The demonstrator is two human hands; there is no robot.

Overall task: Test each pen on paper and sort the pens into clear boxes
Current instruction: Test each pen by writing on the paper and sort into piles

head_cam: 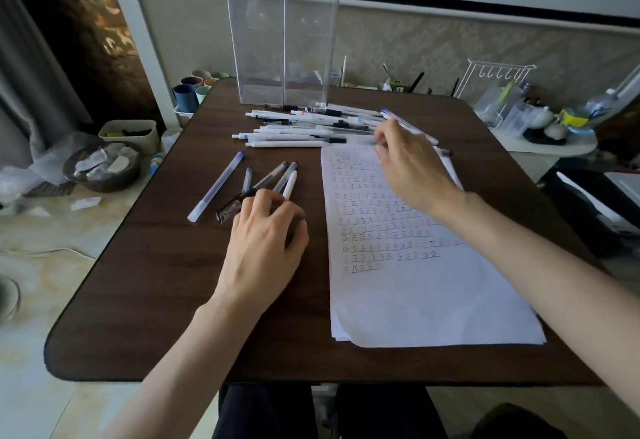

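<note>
A sheet of white paper (426, 293) with rows of handwritten marks lies on the right of the dark wooden table (166, 300). My right hand (408, 164) is at the paper's top edge, holding a white pen with a blue tip (401, 121). My left hand (266, 241) rests on the table, its fingers curled on the lower ends of several pens (277, 178) that lie fanned out. A long frosted pen (216, 186) lies alone to their left. A pile of white pens (304, 126) sits beyond. Two tall clear boxes (280, 43) stand upright behind the pile.
Coloured cups (194, 90) stand at the table's far left corner. A white wire rack (491, 92) and clutter fill a side table (554, 147) on the right. A basket (104, 168) and a bin (130, 133) sit on the floor to the left.
</note>
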